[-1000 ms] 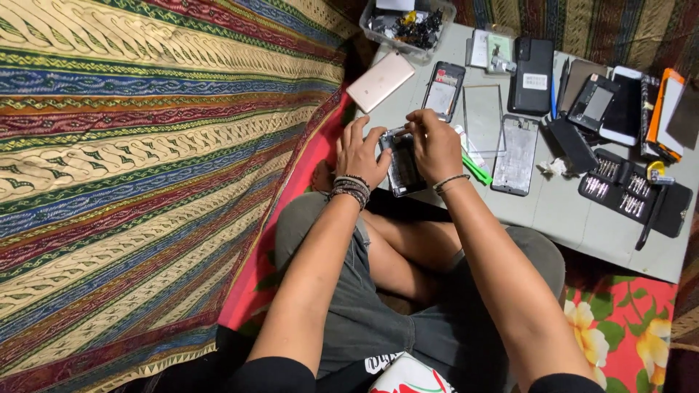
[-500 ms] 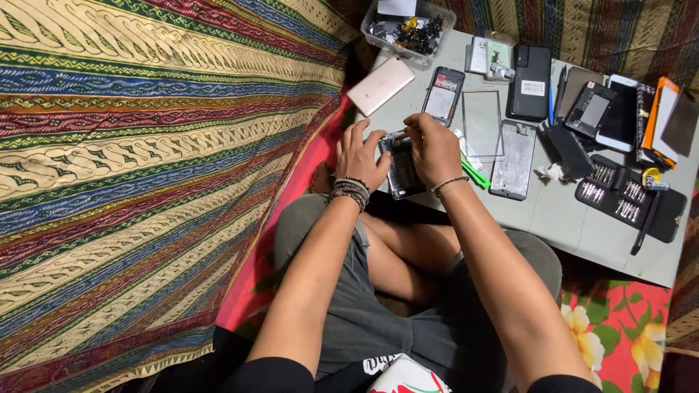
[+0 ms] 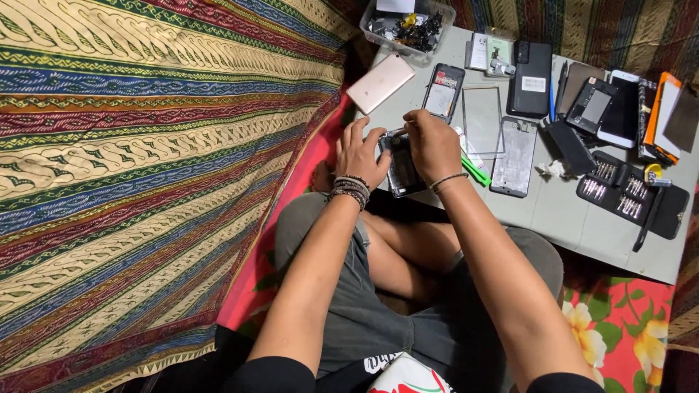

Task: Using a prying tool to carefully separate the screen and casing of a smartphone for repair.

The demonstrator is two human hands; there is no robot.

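The left hand (image 3: 362,154) grips the opened phone (image 3: 401,169) by its left edge. Its long axis runs away from the body. The right hand (image 3: 434,145) pinches something small over its top end; what, I cannot tell

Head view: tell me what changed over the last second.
Hardly anything. The left hand still steadies the opened phone at the table edge, and the right hand stays pinched over its top end. The pink phone, glass panel and bit set lie where they were.
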